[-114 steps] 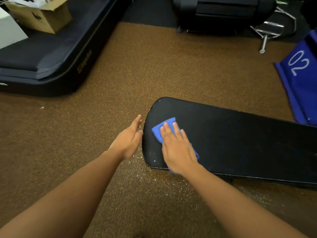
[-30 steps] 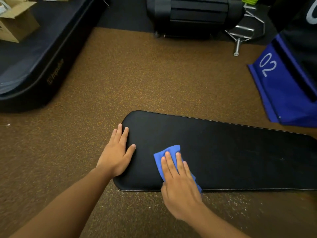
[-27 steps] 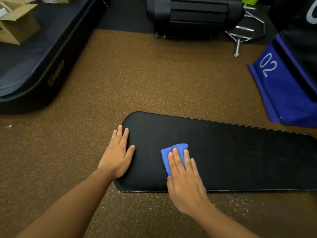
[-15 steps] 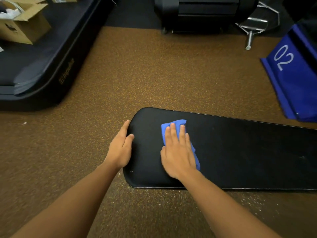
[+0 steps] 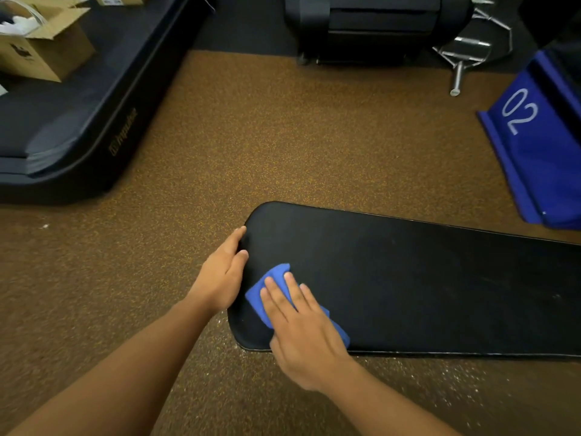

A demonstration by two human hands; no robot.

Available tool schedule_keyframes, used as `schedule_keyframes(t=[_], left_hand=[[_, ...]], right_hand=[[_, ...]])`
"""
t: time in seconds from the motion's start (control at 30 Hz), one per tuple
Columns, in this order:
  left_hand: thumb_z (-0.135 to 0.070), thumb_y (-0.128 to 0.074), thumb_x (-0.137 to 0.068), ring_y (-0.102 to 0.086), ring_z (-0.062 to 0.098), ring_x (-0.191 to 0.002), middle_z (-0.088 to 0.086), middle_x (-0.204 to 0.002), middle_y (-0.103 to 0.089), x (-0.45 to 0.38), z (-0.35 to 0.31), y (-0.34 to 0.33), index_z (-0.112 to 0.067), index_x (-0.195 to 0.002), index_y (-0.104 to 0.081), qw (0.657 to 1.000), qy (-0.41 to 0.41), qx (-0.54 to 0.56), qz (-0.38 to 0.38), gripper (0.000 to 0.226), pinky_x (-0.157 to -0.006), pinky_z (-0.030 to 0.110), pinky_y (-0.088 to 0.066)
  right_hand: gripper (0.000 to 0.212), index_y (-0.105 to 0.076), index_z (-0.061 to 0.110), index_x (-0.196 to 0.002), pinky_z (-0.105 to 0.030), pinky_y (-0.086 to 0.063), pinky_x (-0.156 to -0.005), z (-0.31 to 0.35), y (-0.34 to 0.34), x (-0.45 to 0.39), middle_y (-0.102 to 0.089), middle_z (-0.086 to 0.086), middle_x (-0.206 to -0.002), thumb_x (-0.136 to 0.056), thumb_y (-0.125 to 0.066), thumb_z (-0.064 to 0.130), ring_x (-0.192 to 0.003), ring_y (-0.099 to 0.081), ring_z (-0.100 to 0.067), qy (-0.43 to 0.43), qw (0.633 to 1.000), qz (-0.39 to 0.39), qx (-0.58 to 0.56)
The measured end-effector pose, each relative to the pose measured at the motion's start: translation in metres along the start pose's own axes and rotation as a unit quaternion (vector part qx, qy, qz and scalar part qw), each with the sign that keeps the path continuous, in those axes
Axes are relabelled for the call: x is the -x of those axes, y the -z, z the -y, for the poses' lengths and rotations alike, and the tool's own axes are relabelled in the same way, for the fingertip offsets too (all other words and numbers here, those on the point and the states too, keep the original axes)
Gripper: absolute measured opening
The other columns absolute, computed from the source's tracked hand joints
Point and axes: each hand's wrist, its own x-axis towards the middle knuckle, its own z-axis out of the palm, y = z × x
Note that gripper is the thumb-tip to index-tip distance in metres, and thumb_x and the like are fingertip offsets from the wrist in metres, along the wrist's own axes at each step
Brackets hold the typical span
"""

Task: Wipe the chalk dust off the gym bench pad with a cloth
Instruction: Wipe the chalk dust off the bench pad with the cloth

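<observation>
Right hand point(image 5: 303, 336) flat on cloth point(image 5: 273, 278); left hand point(image 5: 224, 273) flat; blue mat point(image 5: 540, 158) reads "02".

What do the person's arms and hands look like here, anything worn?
Both forearms are bare up to the frame edge: no sleeves in view. The left hand and right hand wear no gloves, and no rings, watch or wristband show. Nails are short and unpainted. No markings or tape visible.

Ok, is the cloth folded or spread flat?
Bunched, not spread flat: the cloth shows as a small thick wad under the flat right hand on the pad.
</observation>
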Motion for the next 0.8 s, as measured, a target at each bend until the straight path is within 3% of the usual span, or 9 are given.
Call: schedule_keyframes(t=[0.13,0.2,0.27,0.4,0.5,0.6,0.7,0.73,0.8], left_hand=[[-0.039,-0.028,-0.088,-0.019,0.009,-0.142,-0.001,-0.157,-0.019,0.0,0.007,-0.001,-0.021,-0.146,-0.033,0.997,-0.019,-0.062,0.029,0.061,-0.109,0.018,-0.011],[-0.039,-0.029,-0.088,-0.022,0.01,-0.141,0.001,-0.156,-0.023,-0.001,0.007,0.0,-0.02,-0.144,-0.037,0.998,-0.02,-0.056,0.019,0.06,-0.109,0.018,-0.013],[-0.038,-0.03,-0.088,-0.024,0.01,-0.14,0.004,-0.154,-0.027,-0.001,0.007,0.001,-0.018,-0.142,-0.041,0.999,-0.024,-0.047,0.012,0.058,-0.108,0.018,-0.013],[-0.039,-0.031,-0.087,-0.024,0.01,-0.14,0.003,-0.154,-0.028,0.0,0.004,0.001,-0.019,-0.141,-0.043,0.999,-0.013,-0.028,0.02,0.058,-0.109,0.017,-0.012],[-0.04,-0.031,-0.087,-0.023,0.011,-0.141,0.004,-0.155,-0.027,0.0,0.003,0.003,-0.019,-0.142,-0.042,0.999,-0.012,-0.034,0.028,0.06,-0.11,0.02,-0.013],[-0.039,-0.031,-0.087,-0.022,0.012,-0.142,0.005,-0.155,-0.025,0.001,0.002,0.005,-0.017,-0.142,-0.041,0.998,-0.014,-0.043,0.034,0.061,-0.11,0.019,-0.012],[-0.042,-0.03,-0.087,-0.019,0.011,-0.142,0.001,-0.157,-0.02,0.002,0.001,0.002,-0.019,-0.145,-0.036,0.998,-0.006,-0.046,0.036,0.063,-0.108,0.017,-0.009],[-0.043,-0.029,-0.087,-0.018,0.011,-0.143,-0.002,-0.157,-0.019,0.003,0.0,0.001,-0.021,-0.145,-0.035,0.998,0.002,-0.046,0.034,0.063,-0.108,0.018,-0.01],[-0.044,-0.03,-0.09,-0.017,0.011,-0.143,-0.004,-0.158,-0.016,0.005,-0.002,-0.001,-0.024,-0.146,-0.032,0.998,0.013,-0.046,0.029,0.06,-0.108,0.021,-0.01]], right_hand=[[0.066,-0.018,0.005,-0.149,-0.051,-0.015,-0.115,0.028,0.002,-0.033,-0.018,-0.012,-0.157,-0.088,-0.022,0.032,-0.144,-0.003,-0.038,-0.086,0.996,-0.004,-0.018],[0.066,-0.008,0.007,-0.15,-0.051,-0.004,-0.116,0.039,0.003,-0.043,-0.006,-0.012,-0.159,-0.092,-0.025,0.034,-0.143,0.012,-0.038,-0.076,0.997,0.005,-0.005],[0.066,-0.01,0.01,-0.151,-0.05,0.0,-0.116,0.043,0.003,-0.044,-0.003,-0.01,-0.16,-0.094,-0.033,0.034,-0.142,0.018,-0.035,-0.021,1.0,0.023,0.0],[0.061,-0.02,0.014,-0.149,-0.047,-0.003,-0.117,0.034,0.002,-0.027,-0.017,-0.005,-0.158,-0.093,-0.036,0.034,-0.145,0.005,-0.029,0.119,0.992,0.049,-0.007],[0.061,-0.023,0.017,-0.148,-0.045,-0.007,-0.116,0.013,-0.001,-0.011,-0.02,0.0,-0.158,-0.09,-0.027,0.035,-0.145,-0.007,-0.027,0.134,0.991,0.03,-0.003],[0.064,-0.035,0.018,-0.144,-0.048,-0.02,-0.113,-0.01,0.002,-0.003,-0.031,0.001,-0.154,-0.082,-0.033,0.032,-0.143,-0.021,-0.028,0.059,0.998,0.016,-0.023],[0.064,-0.039,0.013,-0.143,-0.051,-0.034,-0.107,-0.022,0.01,-0.015,-0.034,-0.003,-0.152,-0.082,-0.032,0.029,-0.14,-0.027,-0.032,-0.107,0.993,0.0,-0.051],[0.064,-0.036,0.011,-0.144,-0.051,-0.034,-0.108,-0.021,0.012,-0.022,-0.031,-0.004,-0.154,-0.083,-0.029,0.029,-0.141,-0.024,-0.034,-0.158,0.986,-0.012,-0.052],[0.064,-0.016,0.01,-0.15,-0.05,-0.017,-0.115,-0.016,0.013,-0.037,-0.011,-0.006,-0.159,-0.09,-0.026,0.03,-0.144,-0.006,-0.036,-0.23,0.972,-0.011,-0.052]])
